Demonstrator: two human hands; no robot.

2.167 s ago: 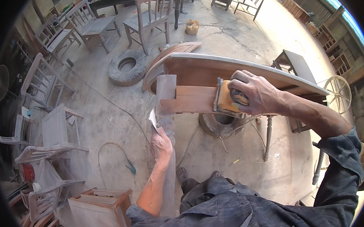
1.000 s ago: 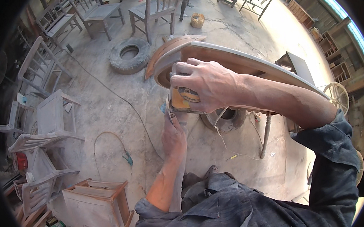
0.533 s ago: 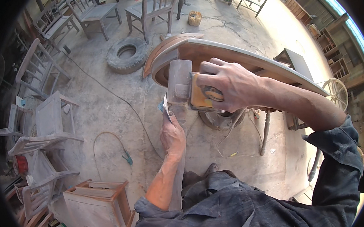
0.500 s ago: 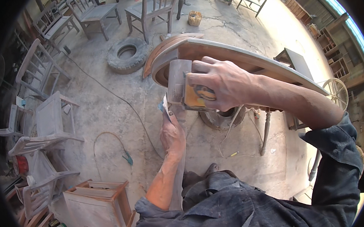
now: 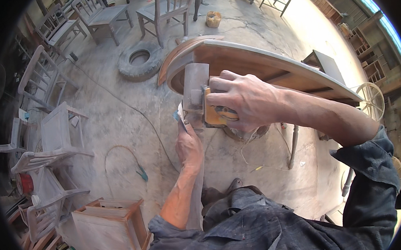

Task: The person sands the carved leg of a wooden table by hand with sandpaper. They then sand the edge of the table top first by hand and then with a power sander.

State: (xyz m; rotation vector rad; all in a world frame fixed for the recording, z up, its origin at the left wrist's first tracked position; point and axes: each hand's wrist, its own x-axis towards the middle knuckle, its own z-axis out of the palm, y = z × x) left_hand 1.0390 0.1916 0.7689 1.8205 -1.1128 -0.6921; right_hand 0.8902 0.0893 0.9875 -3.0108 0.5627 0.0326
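My right hand (image 5: 240, 99) grips a yellow power sander (image 5: 214, 117) against a pale, dusty wooden piece (image 5: 196, 74), which lies before a long wooden furniture part with a curved end (image 5: 261, 58). My left hand (image 5: 189, 149) is closed on a folded white-and-blue sheet, probably sandpaper (image 5: 179, 111), just below and left of the sander, alongside the long pale lower part of that piece. The sander's working face is hidden from view.
A tyre (image 5: 126, 65) lies behind the work, another (image 5: 238, 136) beneath it. Dusty chairs (image 5: 63, 130) line the left, with a wooden cabinet (image 5: 105, 231) at lower left. Cables (image 5: 144, 115) cross the floor. A fan (image 5: 371, 101) stands at right, a yellow container (image 5: 213, 19) farther back.
Since the oldest frame, my right hand and sander have moved left from the horizontal board onto the pale piece, and my left hand has shifted slightly right and up. The sander has travelled back and forth.
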